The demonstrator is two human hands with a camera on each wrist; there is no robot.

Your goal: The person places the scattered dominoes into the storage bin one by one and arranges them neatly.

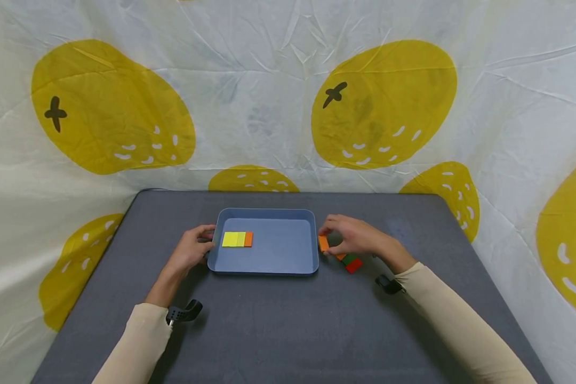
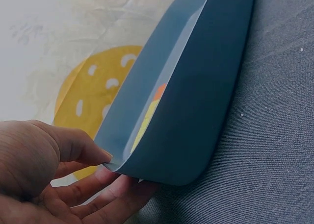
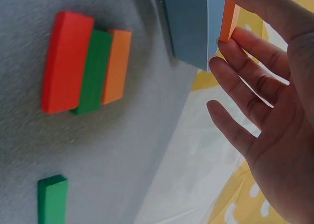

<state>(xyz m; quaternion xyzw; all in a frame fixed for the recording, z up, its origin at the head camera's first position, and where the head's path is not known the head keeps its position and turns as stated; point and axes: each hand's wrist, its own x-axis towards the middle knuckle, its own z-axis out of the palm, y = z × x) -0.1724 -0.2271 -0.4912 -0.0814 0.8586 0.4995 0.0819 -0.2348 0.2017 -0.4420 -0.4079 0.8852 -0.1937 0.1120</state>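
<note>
A blue-grey rectangular tray (image 1: 283,242) lies on the dark table. My left hand (image 1: 189,249) pinches its left rim, thumb at the edge and fingers against the outside wall, as the left wrist view shows. Inside the tray, near its left end, yellow blocks (image 1: 233,239) sit in a row with an orange block (image 1: 248,239). Just beyond the tray's right rim, my right hand (image 1: 352,234) holds another orange block (image 3: 228,19) between thumb and fingertips. Below that hand, a red block (image 3: 67,62), a green block (image 3: 93,72) and an orange block (image 3: 117,66) lie side by side on the table.
One more green block (image 3: 52,199) lies apart from the row, hidden by the right hand in the head view. Black wrist straps (image 1: 184,311) hang at both sleeves. A white curtain (image 1: 259,106) with yellow fruit prints stands behind the table.
</note>
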